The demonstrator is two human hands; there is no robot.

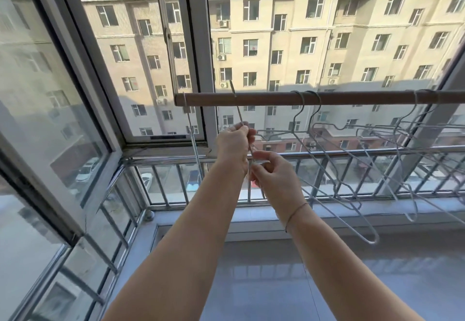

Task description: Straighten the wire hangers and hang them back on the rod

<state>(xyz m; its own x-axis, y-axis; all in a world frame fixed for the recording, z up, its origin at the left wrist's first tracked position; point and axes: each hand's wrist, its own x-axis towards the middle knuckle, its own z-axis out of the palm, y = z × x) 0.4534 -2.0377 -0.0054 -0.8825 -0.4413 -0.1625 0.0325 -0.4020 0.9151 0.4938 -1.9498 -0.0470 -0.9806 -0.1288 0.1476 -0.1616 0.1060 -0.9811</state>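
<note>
A brown rod [327,97] runs level across the middle of the frame, from centre to the right edge, in front of a window. Both bare hands are raised just below it at centre frame. The left hand [232,144] is closed around a thin wire hanger [239,113], its fingers [247,132] pinched on the wire where it rises toward the rod. The wire's upper end crosses the rod and pokes up past it. The right hand [274,177], just below and right of the left, has its fingers [264,156] closed on the lower stretch of the same wire. A thin bracelet [295,211] circles the right wrist. Another wire piece [192,132] hangs from the rod's left end. To the right, several hangers [352,159] hook over the rod, tilted and overlapping in a tangle. Behind them stands a metal railing [171,185]; an apartment block [302,44] fills the upper frame.
</note>
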